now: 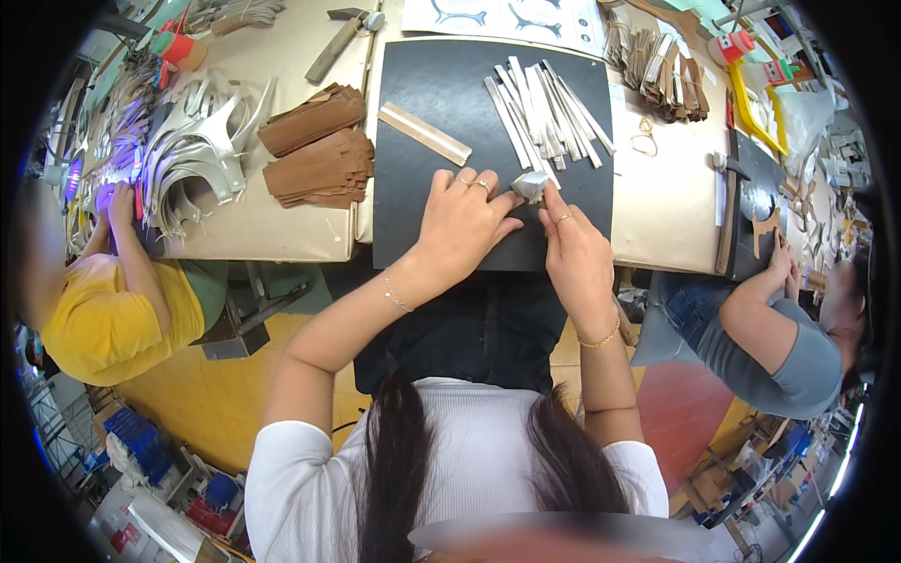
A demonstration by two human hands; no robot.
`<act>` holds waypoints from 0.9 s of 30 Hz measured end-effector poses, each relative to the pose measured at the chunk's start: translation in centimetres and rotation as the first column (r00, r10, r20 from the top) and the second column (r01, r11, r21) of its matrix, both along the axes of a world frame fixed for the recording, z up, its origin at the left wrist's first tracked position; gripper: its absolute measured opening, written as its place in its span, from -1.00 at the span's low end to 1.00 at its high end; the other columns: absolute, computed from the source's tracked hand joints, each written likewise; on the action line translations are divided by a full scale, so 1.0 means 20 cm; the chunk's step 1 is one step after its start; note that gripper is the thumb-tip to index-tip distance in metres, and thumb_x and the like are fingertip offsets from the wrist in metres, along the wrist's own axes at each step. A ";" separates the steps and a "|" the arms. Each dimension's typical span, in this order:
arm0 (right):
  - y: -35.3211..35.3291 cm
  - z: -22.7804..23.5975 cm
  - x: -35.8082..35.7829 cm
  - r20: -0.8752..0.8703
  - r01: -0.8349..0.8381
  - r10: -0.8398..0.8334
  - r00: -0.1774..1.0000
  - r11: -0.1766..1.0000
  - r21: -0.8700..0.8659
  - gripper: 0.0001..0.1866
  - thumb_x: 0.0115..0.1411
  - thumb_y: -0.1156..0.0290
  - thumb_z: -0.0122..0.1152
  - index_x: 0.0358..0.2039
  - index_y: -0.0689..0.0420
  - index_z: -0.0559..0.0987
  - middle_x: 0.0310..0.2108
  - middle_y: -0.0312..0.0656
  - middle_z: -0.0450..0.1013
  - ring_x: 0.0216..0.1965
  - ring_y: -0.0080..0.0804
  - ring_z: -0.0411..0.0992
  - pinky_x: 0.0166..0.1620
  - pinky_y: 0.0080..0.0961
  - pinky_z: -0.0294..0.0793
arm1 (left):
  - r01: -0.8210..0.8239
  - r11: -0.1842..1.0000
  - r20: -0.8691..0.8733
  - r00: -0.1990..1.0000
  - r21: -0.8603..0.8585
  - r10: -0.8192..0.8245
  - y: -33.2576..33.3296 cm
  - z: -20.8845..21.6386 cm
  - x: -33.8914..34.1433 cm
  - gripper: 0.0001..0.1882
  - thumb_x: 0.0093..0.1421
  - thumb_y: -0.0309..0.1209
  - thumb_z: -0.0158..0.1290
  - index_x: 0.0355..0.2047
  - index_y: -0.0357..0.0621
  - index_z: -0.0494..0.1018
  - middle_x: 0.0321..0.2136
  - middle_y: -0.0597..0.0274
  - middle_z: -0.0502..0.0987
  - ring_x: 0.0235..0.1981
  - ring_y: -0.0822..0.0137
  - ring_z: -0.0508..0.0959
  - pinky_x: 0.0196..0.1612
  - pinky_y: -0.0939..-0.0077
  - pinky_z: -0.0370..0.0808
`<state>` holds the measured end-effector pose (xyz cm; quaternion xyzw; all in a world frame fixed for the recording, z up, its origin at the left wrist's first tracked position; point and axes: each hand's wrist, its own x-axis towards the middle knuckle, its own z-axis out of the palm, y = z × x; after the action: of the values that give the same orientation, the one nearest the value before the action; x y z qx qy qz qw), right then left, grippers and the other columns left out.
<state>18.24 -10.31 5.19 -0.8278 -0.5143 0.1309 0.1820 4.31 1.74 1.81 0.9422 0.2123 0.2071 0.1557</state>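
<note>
Over the near part of a black board, a small folded silvery-white piece is between my two hands; its exact kind does not show. My left hand presses its index fingertip to the piece's left side, other fingers curled. From the right, my right hand pinches it with finger and thumb. Just beyond my left hand lies a brown strip with a pale band along it. Several loose narrow white strips are fanned out on the board's far right.
Stacked brown leather pieces and curved white cut pieces sit left of the board. A hammer lies far left, tied brown strips far right. A person in yellow works at left, another in grey-blue at right.
</note>
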 end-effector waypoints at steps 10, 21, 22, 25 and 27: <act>-0.05 -0.07 0.01 -0.092 0.066 -0.046 0.995 0.972 0.227 -0.49 0.37 0.42 0.15 0.32 -0.07 0.43 -0.43 -0.09 0.44 -0.49 -0.04 0.48 -0.39 -0.18 0.48 | -0.221 0.890 0.026 0.968 -0.398 0.251 0.00 -0.05 0.08 -0.86 0.08 -0.32 0.34 -0.42 -0.10 0.69 -0.38 0.36 0.55 -0.18 0.26 0.49 -0.09 0.31 0.20; -0.03 -0.08 0.01 -0.059 0.006 0.008 0.998 0.970 0.241 -0.49 0.34 0.44 0.17 0.31 -0.06 0.46 -0.44 -0.11 0.45 -0.50 -0.07 0.50 -0.41 -0.21 0.47 | -0.325 0.840 -0.092 0.944 -0.434 0.318 0.02 -0.02 0.12 -0.89 0.07 -0.34 0.32 -0.46 -0.08 0.66 -0.43 0.31 0.58 -0.21 0.24 0.50 -0.12 0.28 0.17; -0.03 -0.08 0.01 -0.054 0.003 0.010 0.998 0.971 0.240 -0.49 0.34 0.44 0.17 0.31 -0.06 0.46 -0.44 -0.11 0.45 -0.50 -0.07 0.49 -0.42 -0.20 0.47 | -0.328 0.841 -0.097 0.943 -0.431 0.318 0.02 -0.02 0.13 -0.89 0.07 -0.34 0.31 -0.47 -0.08 0.65 -0.43 0.31 0.58 -0.22 0.24 0.50 -0.12 0.28 0.17; -0.02 -0.07 0.02 -0.020 -0.018 0.024 1.000 0.972 0.233 -0.49 0.35 0.43 0.17 0.31 -0.06 0.45 -0.45 -0.11 0.44 -0.51 -0.07 0.48 -0.43 -0.20 0.46 | -0.315 0.819 -0.112 0.948 -0.480 0.299 0.02 -0.01 0.13 -0.91 0.05 -0.41 0.28 -0.47 -0.13 0.62 -0.40 0.19 0.59 -0.13 0.13 0.50 -0.09 0.19 0.17; -0.02 -0.07 0.01 -0.009 -0.019 0.021 1.000 0.978 0.209 -0.48 0.35 0.42 0.17 0.32 -0.07 0.44 -0.45 -0.11 0.43 -0.52 -0.06 0.48 -0.43 -0.20 0.46 | -0.314 0.814 -0.120 0.948 -0.488 0.294 0.03 -0.01 0.13 -0.91 0.04 -0.41 0.28 -0.48 -0.14 0.62 -0.40 0.18 0.59 -0.12 0.12 0.50 -0.09 0.19 0.17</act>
<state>18.52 -10.72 3.82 -0.7982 -0.5324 0.0825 0.2694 7.00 2.27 1.70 0.8269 0.4094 0.1486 0.3556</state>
